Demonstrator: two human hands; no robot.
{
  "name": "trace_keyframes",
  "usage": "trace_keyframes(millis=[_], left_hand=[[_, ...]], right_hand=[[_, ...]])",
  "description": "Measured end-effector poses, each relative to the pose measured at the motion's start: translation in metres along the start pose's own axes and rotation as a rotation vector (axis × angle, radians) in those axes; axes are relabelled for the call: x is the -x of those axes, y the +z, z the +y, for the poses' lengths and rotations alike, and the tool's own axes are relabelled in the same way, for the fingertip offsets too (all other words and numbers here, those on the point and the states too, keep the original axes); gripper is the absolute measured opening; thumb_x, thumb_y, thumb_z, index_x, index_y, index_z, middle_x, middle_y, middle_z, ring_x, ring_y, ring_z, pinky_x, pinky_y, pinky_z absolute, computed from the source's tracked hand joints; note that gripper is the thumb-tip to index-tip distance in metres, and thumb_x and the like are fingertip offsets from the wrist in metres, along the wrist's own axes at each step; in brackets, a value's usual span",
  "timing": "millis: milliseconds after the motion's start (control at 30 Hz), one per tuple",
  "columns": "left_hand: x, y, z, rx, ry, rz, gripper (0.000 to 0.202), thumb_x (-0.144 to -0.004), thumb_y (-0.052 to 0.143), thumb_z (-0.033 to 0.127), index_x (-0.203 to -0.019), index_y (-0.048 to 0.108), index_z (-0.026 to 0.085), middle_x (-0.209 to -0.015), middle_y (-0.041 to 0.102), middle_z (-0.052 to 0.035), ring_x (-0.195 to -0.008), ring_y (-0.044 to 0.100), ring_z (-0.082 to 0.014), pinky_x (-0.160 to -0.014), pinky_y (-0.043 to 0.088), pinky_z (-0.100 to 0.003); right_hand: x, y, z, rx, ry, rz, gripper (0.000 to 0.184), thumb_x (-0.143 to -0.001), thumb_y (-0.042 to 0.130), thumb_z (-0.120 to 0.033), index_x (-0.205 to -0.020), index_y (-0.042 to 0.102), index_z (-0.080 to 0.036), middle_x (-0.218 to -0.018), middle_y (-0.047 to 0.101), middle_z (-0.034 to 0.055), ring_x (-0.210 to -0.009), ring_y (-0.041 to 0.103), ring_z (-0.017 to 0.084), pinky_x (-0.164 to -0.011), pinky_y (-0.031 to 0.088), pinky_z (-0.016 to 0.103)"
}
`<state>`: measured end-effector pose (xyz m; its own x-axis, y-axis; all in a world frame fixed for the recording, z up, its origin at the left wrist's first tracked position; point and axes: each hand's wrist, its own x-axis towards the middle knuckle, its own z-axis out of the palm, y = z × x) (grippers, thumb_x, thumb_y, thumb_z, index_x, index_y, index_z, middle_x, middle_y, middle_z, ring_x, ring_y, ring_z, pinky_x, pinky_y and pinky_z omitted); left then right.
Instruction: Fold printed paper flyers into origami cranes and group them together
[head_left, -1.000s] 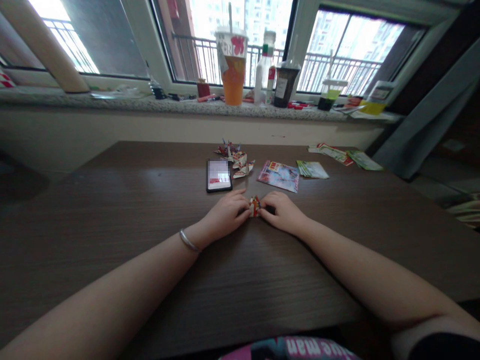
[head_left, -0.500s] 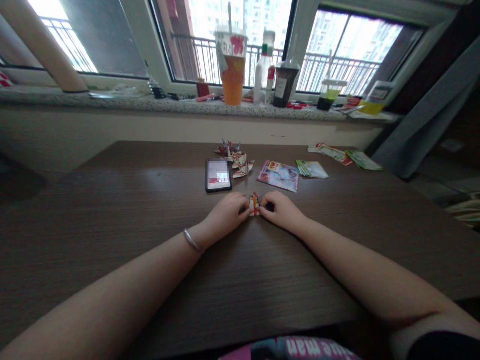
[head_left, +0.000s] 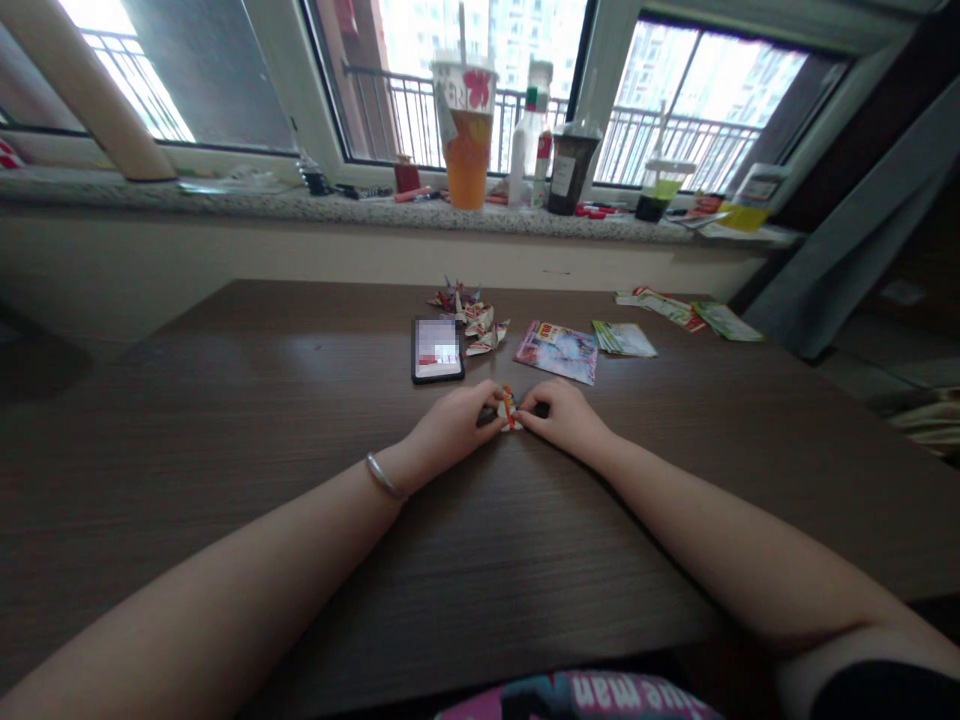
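Both hands rest on the dark wooden table [head_left: 225, 420] and meet over a small folded piece of coloured paper [head_left: 509, 408]. My left hand [head_left: 452, 431], with a silver bracelet on its wrist, pinches the paper from the left. From the right, the fingers of my right hand [head_left: 564, 418] close on the same piece. Most of the paper is hidden between the fingertips.
Just beyond the hands lie a black phone [head_left: 437, 349], several folded paper figures [head_left: 472, 315] and printed leaflets [head_left: 556, 351], with more leaflets [head_left: 660, 305] at the far right. Drink cups [head_left: 466, 130] and bottles [head_left: 529, 140] stand on the windowsill.
Both hands, still pinching the folded paper, have shifted slightly away from me across the table. Nothing else has moved.
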<state>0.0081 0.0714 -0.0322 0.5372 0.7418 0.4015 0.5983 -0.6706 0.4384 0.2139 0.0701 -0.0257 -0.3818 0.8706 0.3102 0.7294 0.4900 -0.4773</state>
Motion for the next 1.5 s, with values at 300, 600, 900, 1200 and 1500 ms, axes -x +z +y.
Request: trace_keyframes(millis=[300, 600, 900, 1200, 1500], left_hand=[[0.003, -0.004, 0.003, -0.018, 0.142, 0.005, 0.019, -0.089, 0.056, 0.024, -0.106, 0.064, 0.017, -0.108, 0.060, -0.0086, -0.101, 0.058, -0.0184, -0.090, 0.050, -0.035], [-0.001, -0.005, 0.000, -0.131, 0.131, -0.049, 0.018, -0.089, 0.058, 0.029, -0.101, 0.067, 0.020, -0.105, 0.066, -0.0071, -0.104, 0.058, -0.0208, -0.093, 0.046, -0.041], [-0.001, -0.006, 0.003, -0.159, 0.086, -0.079, 0.019, -0.091, 0.055, 0.033, -0.099, 0.066, 0.019, -0.106, 0.063, -0.0078, -0.103, 0.057, -0.0213, -0.092, 0.047, -0.040], [-0.001, -0.006, 0.001, -0.165, 0.140, -0.103, 0.023, -0.091, 0.051, 0.027, -0.111, 0.061, 0.020, -0.126, 0.059, -0.0094, -0.119, 0.051, -0.0243, -0.100, 0.042, -0.043], [-0.001, -0.010, 0.001, -0.065, 0.163, -0.144, 0.016, -0.089, 0.051, 0.018, -0.100, 0.063, 0.018, -0.108, 0.063, -0.0080, -0.106, 0.057, -0.0214, -0.094, 0.046, -0.039]], right_hand=[[-0.001, 0.002, -0.001, 0.048, 0.027, 0.001, 0.012, -0.077, 0.070, -0.028, -0.069, 0.065, -0.019, -0.079, 0.069, 0.0036, -0.083, 0.058, 0.019, -0.081, 0.041, 0.034], [0.001, 0.003, 0.000, 0.107, -0.004, 0.035, 0.012, -0.077, 0.070, -0.029, -0.083, 0.066, -0.020, -0.089, 0.068, 0.0047, -0.091, 0.056, 0.022, -0.084, 0.041, 0.037], [0.004, 0.003, -0.005, 0.191, -0.061, -0.011, 0.011, -0.085, 0.061, -0.030, -0.084, 0.062, -0.019, -0.103, 0.062, 0.0082, -0.103, 0.051, 0.025, -0.093, 0.040, 0.040], [0.004, 0.001, -0.005, 0.080, -0.057, -0.077, 0.007, -0.087, 0.057, -0.025, -0.084, 0.058, -0.019, -0.105, 0.059, 0.0083, -0.106, 0.050, 0.023, -0.095, 0.040, 0.041], [0.005, -0.001, 0.000, 0.011, -0.119, -0.089, 0.004, -0.085, 0.060, -0.024, -0.085, 0.060, -0.020, -0.107, 0.060, 0.0069, -0.108, 0.051, 0.022, -0.097, 0.039, 0.041]])
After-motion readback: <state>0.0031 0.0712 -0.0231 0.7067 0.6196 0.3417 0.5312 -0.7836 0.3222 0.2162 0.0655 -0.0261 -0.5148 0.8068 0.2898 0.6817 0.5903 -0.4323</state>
